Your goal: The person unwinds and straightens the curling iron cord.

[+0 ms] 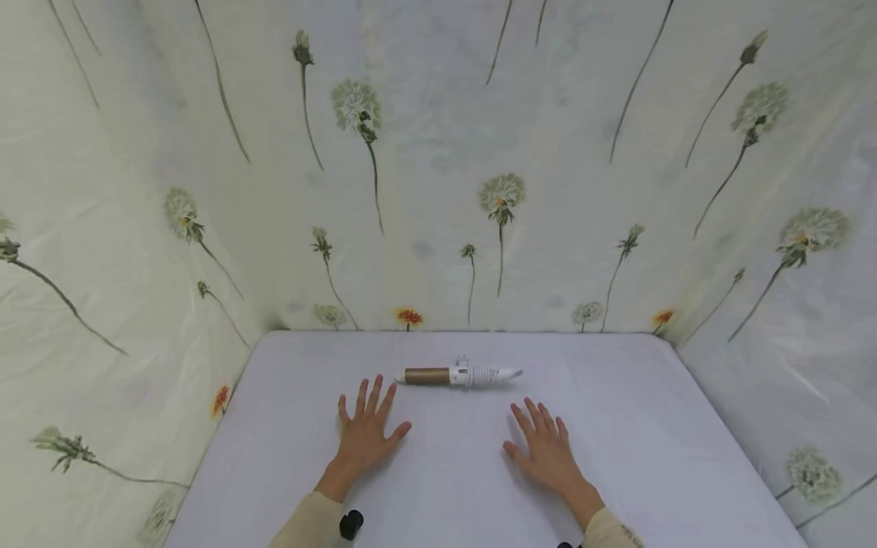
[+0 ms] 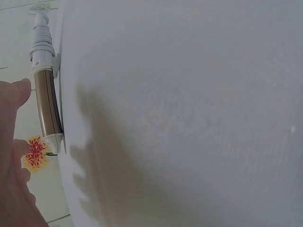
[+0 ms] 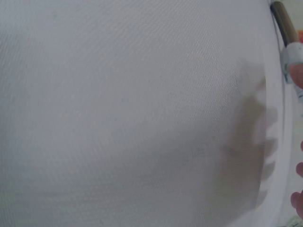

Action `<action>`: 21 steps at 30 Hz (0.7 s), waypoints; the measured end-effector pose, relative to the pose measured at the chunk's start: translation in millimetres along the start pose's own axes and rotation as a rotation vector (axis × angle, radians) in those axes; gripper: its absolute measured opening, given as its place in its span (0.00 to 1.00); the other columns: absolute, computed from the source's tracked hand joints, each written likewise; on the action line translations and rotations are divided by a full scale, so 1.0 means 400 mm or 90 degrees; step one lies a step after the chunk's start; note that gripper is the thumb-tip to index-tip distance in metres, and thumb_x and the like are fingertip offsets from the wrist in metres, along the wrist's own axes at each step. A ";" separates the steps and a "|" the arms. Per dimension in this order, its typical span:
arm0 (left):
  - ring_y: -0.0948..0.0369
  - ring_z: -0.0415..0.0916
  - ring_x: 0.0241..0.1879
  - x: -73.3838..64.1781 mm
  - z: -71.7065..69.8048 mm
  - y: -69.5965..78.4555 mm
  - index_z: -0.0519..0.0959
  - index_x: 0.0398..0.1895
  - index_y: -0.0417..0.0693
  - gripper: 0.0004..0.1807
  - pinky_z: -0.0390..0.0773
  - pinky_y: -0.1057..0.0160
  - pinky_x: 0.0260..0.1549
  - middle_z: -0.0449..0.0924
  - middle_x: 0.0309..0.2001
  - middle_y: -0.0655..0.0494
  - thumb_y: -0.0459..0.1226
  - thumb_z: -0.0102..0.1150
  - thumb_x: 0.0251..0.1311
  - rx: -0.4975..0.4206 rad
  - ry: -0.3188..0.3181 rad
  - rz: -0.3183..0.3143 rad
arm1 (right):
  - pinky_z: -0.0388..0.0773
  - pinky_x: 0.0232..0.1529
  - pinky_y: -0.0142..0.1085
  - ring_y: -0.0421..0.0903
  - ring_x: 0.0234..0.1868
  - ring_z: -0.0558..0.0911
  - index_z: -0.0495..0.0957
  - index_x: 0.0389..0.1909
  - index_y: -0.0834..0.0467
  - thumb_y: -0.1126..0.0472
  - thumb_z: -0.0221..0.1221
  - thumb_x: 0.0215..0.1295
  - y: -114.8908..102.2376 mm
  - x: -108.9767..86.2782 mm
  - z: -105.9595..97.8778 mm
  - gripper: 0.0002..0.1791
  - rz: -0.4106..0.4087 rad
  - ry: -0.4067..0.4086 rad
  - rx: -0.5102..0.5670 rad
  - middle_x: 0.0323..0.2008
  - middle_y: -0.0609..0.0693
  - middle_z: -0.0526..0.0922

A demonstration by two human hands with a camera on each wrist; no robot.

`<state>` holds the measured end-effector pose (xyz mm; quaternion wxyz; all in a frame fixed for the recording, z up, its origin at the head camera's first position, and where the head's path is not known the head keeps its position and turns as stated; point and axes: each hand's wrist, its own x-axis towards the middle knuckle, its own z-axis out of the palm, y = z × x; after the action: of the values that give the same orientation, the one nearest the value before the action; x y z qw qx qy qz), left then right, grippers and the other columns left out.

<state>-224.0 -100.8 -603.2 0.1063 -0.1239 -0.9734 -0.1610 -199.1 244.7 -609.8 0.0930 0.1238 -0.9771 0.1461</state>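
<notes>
A white curling iron [image 1: 428, 376] with a gold-brown barrel lies crosswise near the far edge of the table, its white cord [image 1: 483, 374] wound round the handle. My left hand [image 1: 363, 440] is spread, palm down, just in front of the barrel's left end, and holds nothing. To the right, my right hand [image 1: 546, 457] is also palm down with extended fingers, nearer to me than the cord end. Both hands appear apart from the iron. In the left wrist view the barrel [image 2: 47, 101] stands beyond the thumb; the right wrist view catches only part of the iron [image 3: 285, 23] and some fingertips [image 3: 297, 199].
A white cloth covers the table [image 1: 452, 479]. Flower-printed curtains [image 1: 425, 190] surround its back and sides, close to the table edges. Hand shadows fall on the cloth. A small black object [image 1: 352, 524] sits at the left wrist.
</notes>
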 end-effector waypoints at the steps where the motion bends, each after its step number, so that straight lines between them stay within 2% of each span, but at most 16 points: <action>1: 0.44 0.42 0.74 -0.001 -0.001 0.001 0.56 0.73 0.56 0.42 0.38 0.29 0.60 0.47 0.75 0.49 0.64 0.48 0.58 -0.002 0.000 0.001 | 0.52 0.61 0.66 0.64 0.69 0.58 0.61 0.69 0.53 0.44 0.59 0.60 0.000 -0.001 0.000 0.38 0.001 -0.002 0.001 0.70 0.60 0.59; 8: 0.44 0.43 0.74 0.000 -0.005 0.004 0.56 0.73 0.54 0.42 0.38 0.30 0.61 0.48 0.75 0.47 0.62 0.49 0.60 -0.014 -0.010 0.001 | 0.52 0.61 0.66 0.65 0.69 0.59 0.62 0.69 0.54 0.44 0.59 0.60 -0.001 -0.004 -0.005 0.37 0.002 0.001 0.012 0.69 0.61 0.61; 14: 0.47 0.56 0.69 0.025 0.002 0.010 0.64 0.68 0.49 0.33 0.50 0.34 0.59 0.62 0.68 0.45 0.52 0.54 0.62 -0.054 0.045 0.040 | 0.56 0.62 0.62 0.61 0.66 0.64 0.66 0.65 0.56 0.47 0.59 0.61 -0.001 -0.010 0.001 0.33 0.001 0.022 0.035 0.62 0.61 0.69; 17: 0.49 0.61 0.66 0.054 0.006 0.018 0.68 0.64 0.47 0.29 0.54 0.37 0.58 0.67 0.64 0.46 0.48 0.57 0.61 -0.057 0.065 0.053 | 0.61 0.59 0.59 0.59 0.62 0.69 0.69 0.63 0.57 0.50 0.60 0.62 -0.001 -0.013 0.004 0.30 -0.002 0.034 0.053 0.58 0.59 0.73; 21: 0.50 0.63 0.64 0.117 0.010 0.040 0.68 0.62 0.47 0.27 0.57 0.40 0.59 0.68 0.62 0.47 0.46 0.58 0.62 -0.051 0.050 0.063 | 0.67 0.54 0.57 0.57 0.56 0.75 0.72 0.58 0.56 0.54 0.61 0.62 -0.003 -0.013 0.005 0.24 -0.009 0.055 0.085 0.52 0.56 0.77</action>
<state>-264.6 -75.2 -590.9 0.1471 -0.1694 -0.9539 -0.1991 -194.2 244.1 -612.3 0.1276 0.1299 -0.9594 0.2156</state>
